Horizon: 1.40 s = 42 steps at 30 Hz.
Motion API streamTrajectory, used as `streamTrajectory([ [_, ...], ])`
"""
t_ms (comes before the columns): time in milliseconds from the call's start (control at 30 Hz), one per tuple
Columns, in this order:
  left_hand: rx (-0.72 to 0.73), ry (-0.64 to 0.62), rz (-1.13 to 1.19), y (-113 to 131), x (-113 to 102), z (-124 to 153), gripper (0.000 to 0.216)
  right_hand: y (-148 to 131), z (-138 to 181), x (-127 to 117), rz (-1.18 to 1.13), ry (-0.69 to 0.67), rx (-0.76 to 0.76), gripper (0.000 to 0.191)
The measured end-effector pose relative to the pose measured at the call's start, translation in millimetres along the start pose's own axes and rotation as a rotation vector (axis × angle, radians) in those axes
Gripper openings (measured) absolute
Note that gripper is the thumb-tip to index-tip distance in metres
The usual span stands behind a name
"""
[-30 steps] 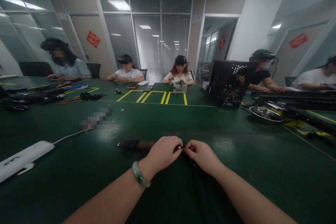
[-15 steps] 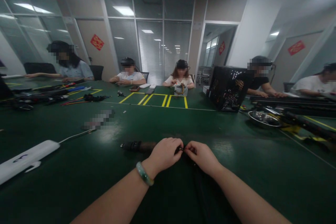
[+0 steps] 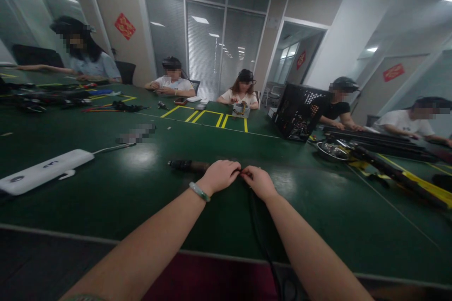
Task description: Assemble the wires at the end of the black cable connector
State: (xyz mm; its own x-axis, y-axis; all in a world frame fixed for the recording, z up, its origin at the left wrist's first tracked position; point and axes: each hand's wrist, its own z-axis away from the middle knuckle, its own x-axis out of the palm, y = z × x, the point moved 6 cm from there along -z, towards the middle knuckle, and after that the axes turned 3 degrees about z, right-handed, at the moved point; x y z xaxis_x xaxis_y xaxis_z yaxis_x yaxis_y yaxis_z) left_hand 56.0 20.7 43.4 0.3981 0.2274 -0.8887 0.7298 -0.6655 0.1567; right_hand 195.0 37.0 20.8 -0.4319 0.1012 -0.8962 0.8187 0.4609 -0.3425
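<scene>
A dark electric screwdriver [image 3: 189, 165] lies sideways over the green table, its metal tip to the left. My left hand [image 3: 221, 176] is closed around its rear end, fingers curled over it. Close against those fingertips, my right hand [image 3: 259, 182] pinches the end of a black cable [image 3: 257, 223]. A small reddish bit shows between the two hands; whether the cable end sits in the screwdriver is hidden by my fingers. From there the cable runs down across the table and over its near edge.
A white power strip [image 3: 47, 171] with a cord lies at left. Cable bundles [image 3: 122, 106] sit farther back. At right are a black computer case [image 3: 300, 110], a metal bowl [image 3: 332, 151] with small parts, and long black bars [image 3: 384, 143]. Several people sit around the table.
The camera view has tilted down, bringing the table's near edge into sight. Both hands stay together at the screwdriver's rear end and the cable.
</scene>
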Motion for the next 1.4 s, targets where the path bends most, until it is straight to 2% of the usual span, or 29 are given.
streamTrajectory([
  [300,0.030,0.034,-0.004,2.0,1.5,0.5,0.014,1.4,0.9,3.2,0.087,0.034,0.000,0.012],
  [700,0.031,0.075,-0.059,3.4,3.4,-1.1,0.015,-4.2,1.1,-0.6,0.144,0.117,-0.093,0.006],
  [900,0.013,0.094,-0.038,2.1,-0.1,0.9,0.013,-1.5,4.1,-0.7,0.070,0.188,-0.097,0.007],
  [1400,0.033,0.092,-0.003,2.4,-1.3,4.1,0.010,-1.8,3.4,-0.4,-0.014,0.158,-0.116,0.004],
])
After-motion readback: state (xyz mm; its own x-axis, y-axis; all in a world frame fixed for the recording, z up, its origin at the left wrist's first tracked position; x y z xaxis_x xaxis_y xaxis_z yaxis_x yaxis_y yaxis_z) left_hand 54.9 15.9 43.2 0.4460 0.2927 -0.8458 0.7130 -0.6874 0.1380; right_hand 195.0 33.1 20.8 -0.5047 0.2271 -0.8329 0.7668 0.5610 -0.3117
